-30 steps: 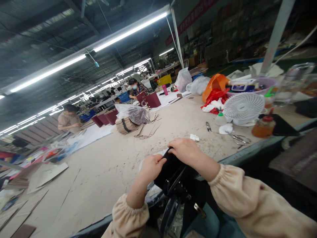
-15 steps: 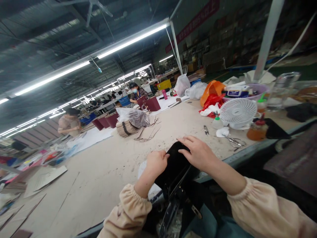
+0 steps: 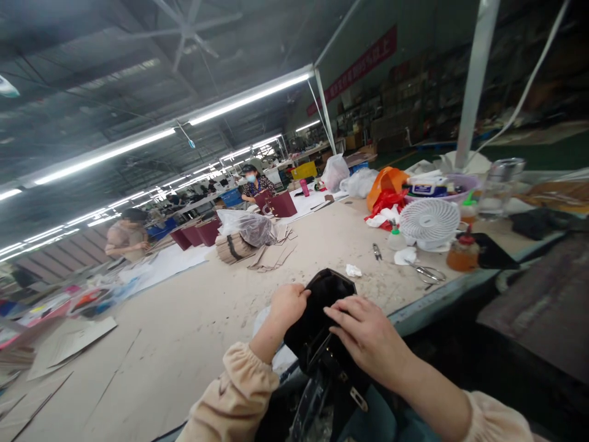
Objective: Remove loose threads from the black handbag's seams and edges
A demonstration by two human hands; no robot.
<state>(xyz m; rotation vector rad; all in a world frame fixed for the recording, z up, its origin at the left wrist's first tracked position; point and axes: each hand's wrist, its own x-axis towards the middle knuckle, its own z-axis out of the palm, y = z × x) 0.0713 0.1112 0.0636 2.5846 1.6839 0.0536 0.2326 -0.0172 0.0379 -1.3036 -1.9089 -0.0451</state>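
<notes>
A black handbag [image 3: 322, 307] stands at the near edge of the long beige worktable [image 3: 193, 319], its strap and metal buckle [image 3: 356, 399] hanging down toward my lap. My left hand [image 3: 288, 306] grips the bag's upper left edge with closed fingers. My right hand [image 3: 365, 337] lies flat against the bag's right side, fingers spread over it. Both arms wear cream sleeves with gathered cuffs.
Right of the bag sit a white paper scrap [image 3: 353, 270], scissors [image 3: 427, 273], a small white fan [image 3: 429, 222], an orange jar [image 3: 462, 255] and bottles. Cardboard stacks under a plastic bag [image 3: 246, 230] lie farther back. Two other people work at maroon boxes [image 3: 280, 204] beyond.
My right hand has slid from the bag's top down onto its right side. The bag now stands more upright, and the view has tilted upward.
</notes>
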